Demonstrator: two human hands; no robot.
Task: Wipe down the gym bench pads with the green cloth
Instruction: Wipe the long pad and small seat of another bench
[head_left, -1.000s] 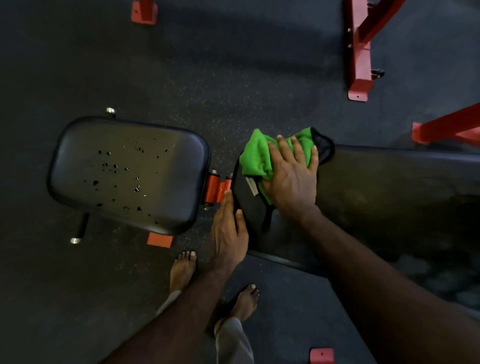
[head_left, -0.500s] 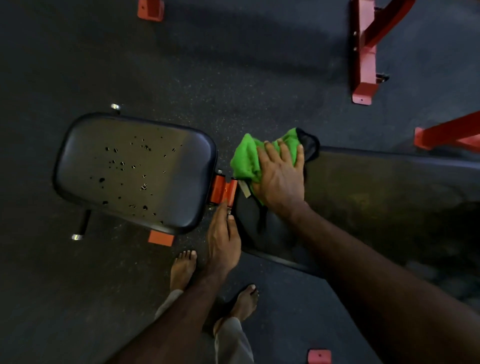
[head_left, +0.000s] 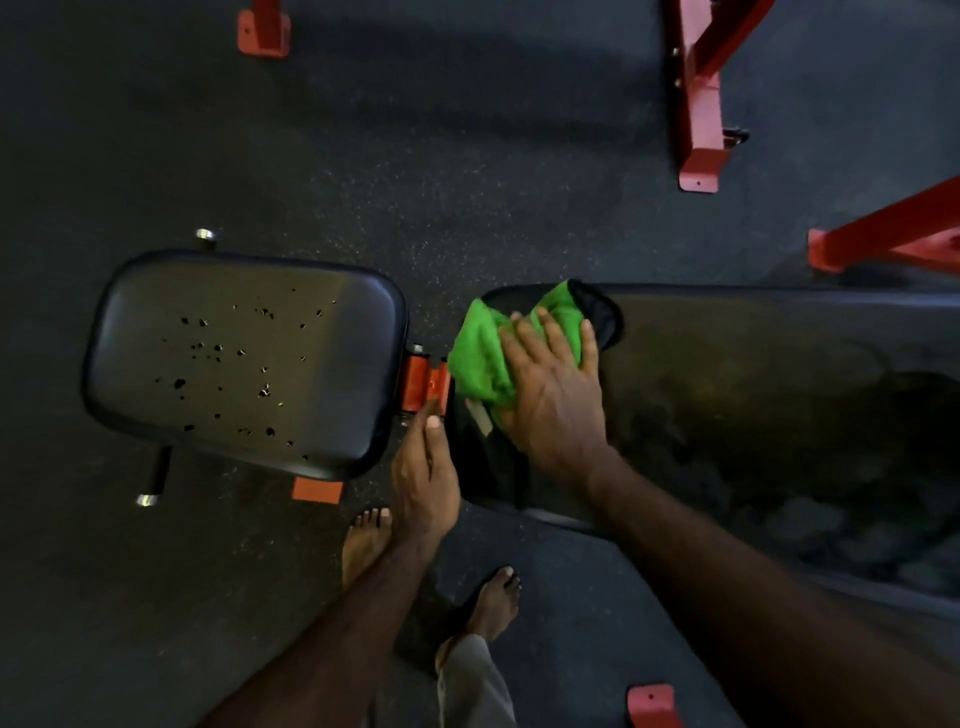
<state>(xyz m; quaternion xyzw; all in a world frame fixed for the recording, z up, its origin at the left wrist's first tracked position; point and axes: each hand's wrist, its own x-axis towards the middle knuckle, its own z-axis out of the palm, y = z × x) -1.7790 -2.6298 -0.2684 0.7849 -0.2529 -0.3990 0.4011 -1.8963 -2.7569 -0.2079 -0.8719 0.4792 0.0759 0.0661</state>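
A green cloth (head_left: 480, 353) lies bunched on the left end of the long black back pad (head_left: 753, 405). My right hand (head_left: 553, 395) presses flat on the cloth with straight, spread fingers. My left hand (head_left: 423, 473) rests with straight fingers against the pad's left edge, its fingertips at the red hinge bracket (head_left: 423, 384). To the left, the black seat pad (head_left: 244, 358) is pitted with several small torn spots.
Red steel frame feet stand on the dark rubber floor at the back (head_left: 698, 130), far right (head_left: 883, 244), top left (head_left: 264, 31) and near bottom (head_left: 652, 704). My bare feet (head_left: 366, 540) stand beside the bench. A chrome-tipped handle (head_left: 150, 488) sticks out under the seat.
My right hand has slid the cloth leftward along the back pad to its left end. My left hand has stayed at the pad's edge.
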